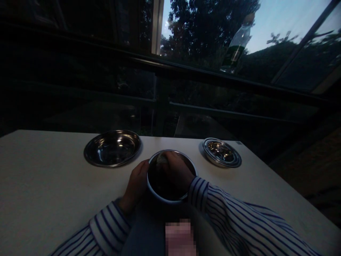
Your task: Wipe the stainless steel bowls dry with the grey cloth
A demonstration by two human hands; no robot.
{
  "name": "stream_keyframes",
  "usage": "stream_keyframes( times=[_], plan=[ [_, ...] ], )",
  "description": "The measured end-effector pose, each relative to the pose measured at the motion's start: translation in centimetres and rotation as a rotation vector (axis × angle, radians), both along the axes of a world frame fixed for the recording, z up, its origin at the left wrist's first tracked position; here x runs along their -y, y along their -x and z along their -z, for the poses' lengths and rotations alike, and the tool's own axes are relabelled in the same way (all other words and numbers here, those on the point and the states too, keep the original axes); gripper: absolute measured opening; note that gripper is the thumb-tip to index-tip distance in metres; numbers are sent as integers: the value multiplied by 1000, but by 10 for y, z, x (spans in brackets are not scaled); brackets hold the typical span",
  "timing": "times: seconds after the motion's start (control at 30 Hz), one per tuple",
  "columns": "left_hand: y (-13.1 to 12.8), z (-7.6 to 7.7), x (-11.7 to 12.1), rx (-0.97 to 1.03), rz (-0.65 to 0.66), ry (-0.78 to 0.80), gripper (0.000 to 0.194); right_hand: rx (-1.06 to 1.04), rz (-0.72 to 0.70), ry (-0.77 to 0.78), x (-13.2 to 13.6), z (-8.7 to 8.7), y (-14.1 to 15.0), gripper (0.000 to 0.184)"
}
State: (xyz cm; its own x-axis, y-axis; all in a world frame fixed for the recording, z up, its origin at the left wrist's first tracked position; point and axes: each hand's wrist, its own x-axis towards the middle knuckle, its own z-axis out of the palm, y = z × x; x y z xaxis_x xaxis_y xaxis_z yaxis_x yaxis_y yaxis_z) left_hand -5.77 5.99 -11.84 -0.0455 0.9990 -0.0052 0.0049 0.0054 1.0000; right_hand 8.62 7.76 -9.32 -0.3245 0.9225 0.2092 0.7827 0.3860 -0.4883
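A deep round bowl (169,201) with a pale rim stands near the table's front edge, close to my body. My left hand (136,183) is closed against the bowl's left side and steadies it. Inside the bowl reaches my right hand (177,170), with its fingers bent down toward the far left inner wall. A pale greyish patch (161,160) shows at those fingertips; the dim light hides what it is. The bowl's inside is dark, and its contents cannot be made out.
A wide shiny metal dish (113,164) lies at the back left of the white table (66,192). Smaller metal dishes (223,164), seemingly stacked, sit at the back right. On the window ledge (202,73) stands a clear bottle (236,48) with a green label and orange cap.
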Motion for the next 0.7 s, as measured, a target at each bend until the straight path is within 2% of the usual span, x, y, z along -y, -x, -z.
stream_keyframes(
  times=[0.23, 0.3, 0.5, 0.57, 0.7],
  plan=[
    [2, -3, 1, 6, -13, -76, 28, 15, -297, 53, 9, -8, 7, 42],
    [1, -4, 1, 2, -18, -90, 26, 32, -275, 53, 9, -11, 6, 42],
    [-2, -4, 3, 4, -22, -23, 29, 87, 6, 36, -1, -14, -1, 35],
    [-2, -4, 3, -5, -13, -12, 31, 86, 15, 46, -3, -14, 0, 36],
    [-1, -7, 2, -40, -22, -43, 30, 33, -112, 78, 0, -12, 7, 40]
  ],
)
